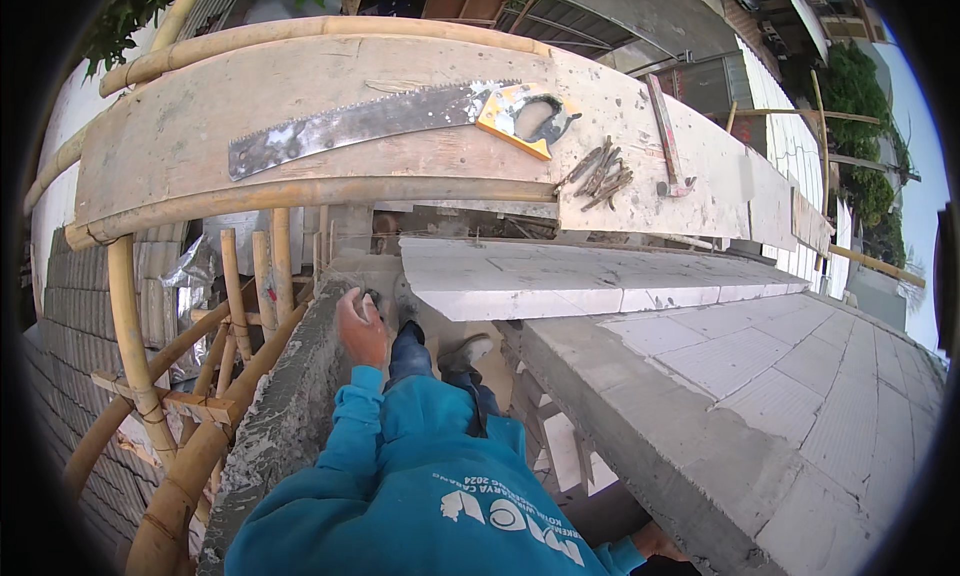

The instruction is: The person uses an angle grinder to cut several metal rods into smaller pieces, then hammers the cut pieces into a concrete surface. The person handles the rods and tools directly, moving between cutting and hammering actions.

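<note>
Saw (390,121), upper centre: dull grey blade w/ rust-brown blotches & pale smears; handle orange-yellow, grey-stained. Plank (300,86) under it: pale tan wood, whitish cement streaks. Nails (597,171), centre-right: rusty brown. Hammer (667,136), upper right: reddish shaft, dark head. Bamboo poles (130,316), left: yellow-tan w/ darker node rings. Blocks (560,276), centre & right: light grey-white, thin joint lines in a grid. Sleeve (350,426), lower centre: teal-blue; white print on chest. Foliage top: green.

Rough wooden plank (300,116) resting across bamboo scaffold poles (300,191), a handsaw (390,121) with a yellow handle lying flat along it, a small heap of nails (598,171) just right of the saw, a hammer (665,141) lying further right
</note>
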Available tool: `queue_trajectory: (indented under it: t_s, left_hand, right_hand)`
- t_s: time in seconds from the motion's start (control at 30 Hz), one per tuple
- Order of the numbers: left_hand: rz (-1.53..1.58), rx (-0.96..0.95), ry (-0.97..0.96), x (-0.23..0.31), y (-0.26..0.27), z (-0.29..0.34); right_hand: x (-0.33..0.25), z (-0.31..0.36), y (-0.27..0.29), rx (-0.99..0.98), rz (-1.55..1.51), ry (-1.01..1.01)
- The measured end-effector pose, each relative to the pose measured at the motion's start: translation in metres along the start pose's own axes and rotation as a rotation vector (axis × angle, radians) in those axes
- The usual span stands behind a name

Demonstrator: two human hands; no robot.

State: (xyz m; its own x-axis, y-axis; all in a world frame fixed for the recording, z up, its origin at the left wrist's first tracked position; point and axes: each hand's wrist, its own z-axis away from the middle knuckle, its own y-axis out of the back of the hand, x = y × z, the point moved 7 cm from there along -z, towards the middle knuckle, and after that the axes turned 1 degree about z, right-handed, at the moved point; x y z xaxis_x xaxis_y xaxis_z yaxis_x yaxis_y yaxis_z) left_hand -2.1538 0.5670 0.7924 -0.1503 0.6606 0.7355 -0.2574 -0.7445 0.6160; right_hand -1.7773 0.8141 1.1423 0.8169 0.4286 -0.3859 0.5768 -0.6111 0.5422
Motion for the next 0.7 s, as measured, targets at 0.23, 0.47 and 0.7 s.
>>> queue_trajectory:
  t_s: [0.23, 0.47, 0.7]
  left_hand:
    - [0.406, -0.108, -0.937, 0.333, -0.055, -0.025]
    - [-0.025, -0.622, -1.358, 0.459, -0.299, -0.001]
    - [-0.625, -0.661, -1.593, 0.493, -0.437, 0.034]
  right_hand:
    - [0.02, -0.013, 0.073, 0.248, 0.114, -0.069]
    - [0.035, 0.001, 0.105, 0.358, 0.166, -0.138]
    - [0.043, 0.014, 0.114, 0.398, 0.253, -0.153]
